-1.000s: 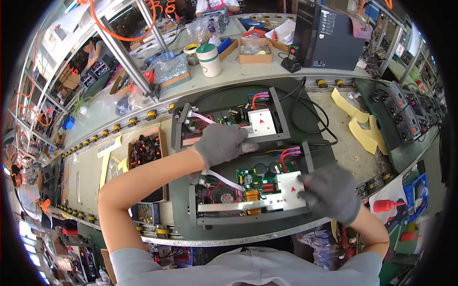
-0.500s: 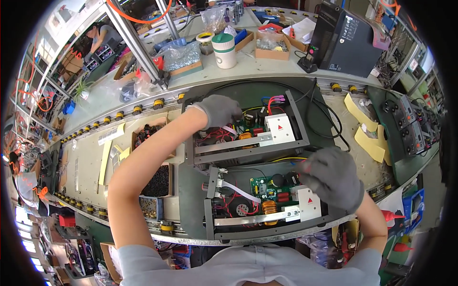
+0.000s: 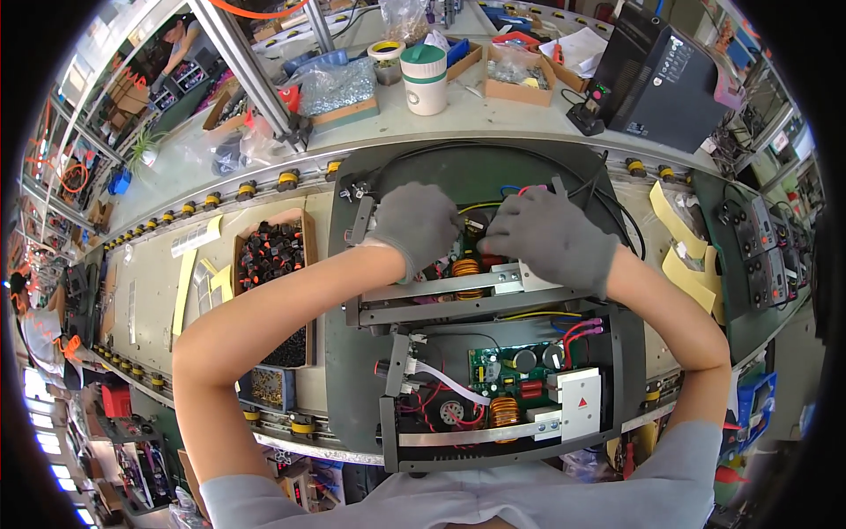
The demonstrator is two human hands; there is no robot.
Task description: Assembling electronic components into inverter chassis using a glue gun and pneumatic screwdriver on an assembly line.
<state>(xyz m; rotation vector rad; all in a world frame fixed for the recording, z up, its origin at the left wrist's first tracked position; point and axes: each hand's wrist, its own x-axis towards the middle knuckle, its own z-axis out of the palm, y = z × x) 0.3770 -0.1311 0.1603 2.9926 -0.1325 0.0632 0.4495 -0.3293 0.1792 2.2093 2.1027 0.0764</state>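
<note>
gloved hands (image 3: 421, 227): matt cloth; near chassis (image 3: 389, 432): matt metal; crossbar (image 3: 467, 437): smooth, glossy metal

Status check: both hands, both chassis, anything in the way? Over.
Gloved left hand and right hand over far chassis, grip unclear. Near chassis open-topped, untouched. Hands partly block view into far chassis.

Your dark gray metal chassis (image 3: 441, 309) lies open-topped on the green mat (image 3: 352, 388), toward the mat's far side, its long side running roughly left to right. Along its near side you see a silver bar (image 3: 414, 289), with a copper-coloured coil (image 3: 466, 267) just behind. A yellow wire (image 3: 478, 206) crosses farther back; much of the inside is hidden from you.
</note>
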